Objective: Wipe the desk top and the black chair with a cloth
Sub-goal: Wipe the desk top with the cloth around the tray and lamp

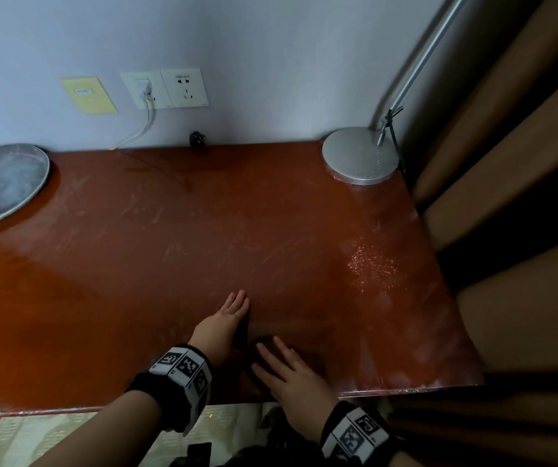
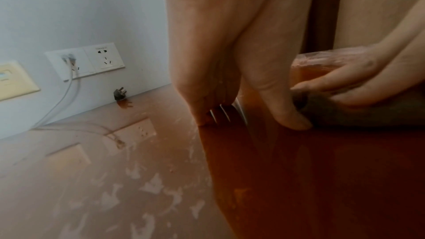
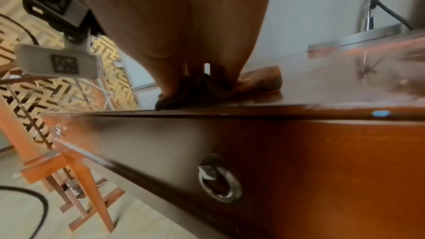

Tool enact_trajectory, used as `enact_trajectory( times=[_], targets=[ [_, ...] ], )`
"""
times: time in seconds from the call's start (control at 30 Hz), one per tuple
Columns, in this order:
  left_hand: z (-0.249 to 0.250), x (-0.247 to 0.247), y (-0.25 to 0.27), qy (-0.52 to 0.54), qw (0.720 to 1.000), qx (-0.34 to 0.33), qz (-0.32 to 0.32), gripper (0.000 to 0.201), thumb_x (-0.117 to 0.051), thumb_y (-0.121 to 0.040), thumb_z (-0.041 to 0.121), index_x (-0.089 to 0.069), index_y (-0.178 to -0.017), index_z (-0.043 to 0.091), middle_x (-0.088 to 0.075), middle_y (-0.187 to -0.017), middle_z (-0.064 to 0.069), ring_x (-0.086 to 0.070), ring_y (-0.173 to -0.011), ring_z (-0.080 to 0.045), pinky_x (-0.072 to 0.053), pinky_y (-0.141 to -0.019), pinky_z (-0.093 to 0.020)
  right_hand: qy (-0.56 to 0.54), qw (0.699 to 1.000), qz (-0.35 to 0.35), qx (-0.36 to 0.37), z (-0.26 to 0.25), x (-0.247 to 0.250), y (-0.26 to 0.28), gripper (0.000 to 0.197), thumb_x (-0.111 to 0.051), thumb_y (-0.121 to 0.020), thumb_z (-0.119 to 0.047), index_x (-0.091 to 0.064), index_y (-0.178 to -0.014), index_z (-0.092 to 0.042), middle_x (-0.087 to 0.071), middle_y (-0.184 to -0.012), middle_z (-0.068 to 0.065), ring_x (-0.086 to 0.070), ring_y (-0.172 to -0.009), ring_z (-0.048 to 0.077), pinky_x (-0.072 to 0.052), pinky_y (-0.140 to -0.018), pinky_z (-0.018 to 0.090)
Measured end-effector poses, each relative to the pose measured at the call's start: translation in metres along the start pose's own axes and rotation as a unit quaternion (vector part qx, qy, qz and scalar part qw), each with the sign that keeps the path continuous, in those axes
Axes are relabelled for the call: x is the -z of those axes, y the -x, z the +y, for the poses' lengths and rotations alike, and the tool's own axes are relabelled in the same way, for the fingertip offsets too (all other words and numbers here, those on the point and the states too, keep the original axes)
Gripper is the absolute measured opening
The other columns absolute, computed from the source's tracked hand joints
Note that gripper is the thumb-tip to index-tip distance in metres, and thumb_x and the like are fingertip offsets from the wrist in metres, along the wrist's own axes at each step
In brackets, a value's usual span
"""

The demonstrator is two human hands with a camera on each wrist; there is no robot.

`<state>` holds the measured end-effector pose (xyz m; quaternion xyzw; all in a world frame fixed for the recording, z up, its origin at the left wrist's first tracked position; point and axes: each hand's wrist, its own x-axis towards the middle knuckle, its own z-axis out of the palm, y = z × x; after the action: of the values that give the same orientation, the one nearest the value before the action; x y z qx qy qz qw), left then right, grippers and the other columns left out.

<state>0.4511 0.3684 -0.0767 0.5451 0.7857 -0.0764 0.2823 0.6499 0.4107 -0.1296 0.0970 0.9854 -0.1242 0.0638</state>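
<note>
At the bottom of the head view, just past the near edge of the tabletop [image 1: 169, 264], the right hand [image 1: 292, 382] lies flat with its fingers [image 1: 271, 357] straight and slightly spread, pressing down on a dark cloth [image 2: 368, 114]. In the head view the cloth is hard to separate from the dark red wood. The left wrist view shows it best, at middle right of the frame, as a grey-brown wad under that hand. The right wrist view shows it bunched beneath the palm, close to the front edge above a drawer with a ring pull [image 3: 219, 183].

Just up and left of it in the head view, the left hand [image 1: 225, 320] rests on the wood with fingers straight and pressed together, pointing away toward the wall. Its thumb touches the cloth's end in the left wrist view, but it grips nothing.

So the cloth lies under the right hand and to the right of the left hand, its long side seemingly running across the frame along the front edge. The right hand looks best placed to push it.

Farther back, smeared streaks cross the centre of the surface. A round lamp base [image 1: 360, 155] stands at upper right, a metal tray [image 1: 1, 180] at far left, and wall sockets [image 1: 164, 88] above the rear edge. The black chair is not in view.
</note>
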Motion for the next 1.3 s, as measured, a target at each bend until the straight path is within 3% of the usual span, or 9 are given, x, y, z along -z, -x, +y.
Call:
enact_trajectory(
  times=[0.13,0.3,0.47,0.7,0.83,0.93,1.0,1.2,1.3],
  targets=[
    [-0.002,-0.001,-0.003,-0.001,1.0,0.006,-0.01,0.093,-0.064,-0.087,0.014,0.003,-0.152,0.02,0.016,-0.157,0.004,0.004,-0.146,-0.012,-0.039,-0.107,-0.033,-0.008,0.999,0.04,-0.011,0.012,0.002,0.024,0.051,-0.041,-0.076,-0.03,-0.046,-0.126,-0.034,-0.05,-0.138,-0.008,-0.046,-0.128,0.02,-0.049,-0.093,0.026],
    [0.002,-0.008,0.006,0.007,1.0,0.027,0.002,0.09,-0.062,-0.088,0.011,0.0,-0.152,0.021,0.013,-0.158,0.004,-0.002,-0.146,-0.013,-0.037,-0.108,-0.035,-0.022,0.987,0.095,-0.128,0.044,-0.003,0.062,0.084,-0.083,-0.064,-0.016,-0.041,-0.135,-0.03,-0.021,-0.155,-0.008,-0.023,-0.137,0.019,-0.05,-0.092,0.026],
    [0.011,-0.012,0.018,0.035,0.998,0.055,0.012,0.086,-0.063,-0.089,0.02,-0.004,-0.152,0.019,0.01,-0.159,0.002,0.001,-0.146,-0.014,-0.031,-0.112,-0.034,-0.014,0.967,0.132,-0.218,0.03,0.002,0.044,0.051,-0.048,-0.082,-0.031,-0.04,-0.132,-0.024,-0.026,-0.152,0.0,-0.008,-0.143,0.027,-0.044,-0.094,0.038],
    [0.036,-0.04,0.041,0.039,0.997,0.054,0.038,0.077,-0.053,-0.095,0.021,-0.002,-0.152,0.016,0.012,-0.158,0.0,0.005,-0.146,-0.016,-0.02,-0.116,-0.029,-0.016,0.992,0.115,-0.047,0.003,-0.01,0.034,0.059,-0.065,-0.074,-0.028,-0.044,-0.13,-0.028,-0.049,-0.14,-0.002,-0.034,-0.129,0.023,-0.049,-0.093,0.033],
    [0.038,-0.048,0.047,0.073,0.994,0.065,0.047,0.076,-0.053,-0.095,0.026,-0.004,-0.152,0.016,0.012,-0.158,0.002,0.004,-0.146,-0.016,-0.017,-0.117,-0.029,0.008,0.984,0.111,-0.137,0.043,-0.006,0.08,0.066,-0.053,-0.087,-0.008,-0.028,-0.145,-0.026,-0.007,-0.155,-0.002,-0.013,-0.143,0.025,-0.036,-0.108,0.037],
    [0.036,-0.051,0.045,0.091,0.992,0.072,0.053,0.077,-0.056,-0.094,0.021,-0.006,-0.152,0.019,0.011,-0.158,0.003,0.002,-0.147,-0.017,-0.022,-0.116,-0.031,0.0,0.962,0.131,-0.239,0.073,0.003,0.114,0.043,-0.034,-0.093,-0.019,-0.045,-0.135,-0.025,-0.037,-0.145,0.004,-0.053,-0.12,0.031,-0.047,-0.09,0.029],
    [0.036,-0.051,0.044,0.095,0.991,0.073,0.052,0.077,-0.057,-0.093,0.022,-0.007,-0.152,0.018,0.01,-0.159,0.002,0.001,-0.147,-0.018,-0.023,-0.115,-0.033,-0.003,0.955,0.102,-0.277,0.083,0.004,0.124,0.043,-0.012,-0.101,-0.028,-0.041,-0.132,-0.022,-0.038,-0.138,0.005,-0.053,-0.115,0.034,-0.048,-0.086,0.031],
    [0.039,-0.048,0.043,0.087,0.992,0.08,0.045,0.078,-0.059,-0.092,0.022,-0.008,-0.152,0.016,0.009,-0.159,0.001,0.001,-0.147,-0.018,-0.022,-0.116,-0.033,-0.016,0.976,0.047,-0.212,0.038,-0.002,0.09,0.053,-0.034,-0.082,-0.03,-0.041,-0.134,-0.021,-0.036,-0.145,0.001,-0.019,-0.139,0.03,-0.046,-0.093,0.04],
    [0.039,-0.047,0.043,0.087,0.992,0.087,0.038,0.079,-0.059,-0.092,0.022,-0.008,-0.152,0.017,0.009,-0.159,0.002,-0.002,-0.147,-0.02,-0.025,-0.114,-0.034,0.002,0.987,0.035,-0.155,0.043,0.004,0.088,0.058,-0.033,-0.097,-0.018,-0.009,-0.15,-0.019,0.011,-0.155,0.0,0.028,-0.137,0.012,-0.016,-0.117,0.036]
  ],
)
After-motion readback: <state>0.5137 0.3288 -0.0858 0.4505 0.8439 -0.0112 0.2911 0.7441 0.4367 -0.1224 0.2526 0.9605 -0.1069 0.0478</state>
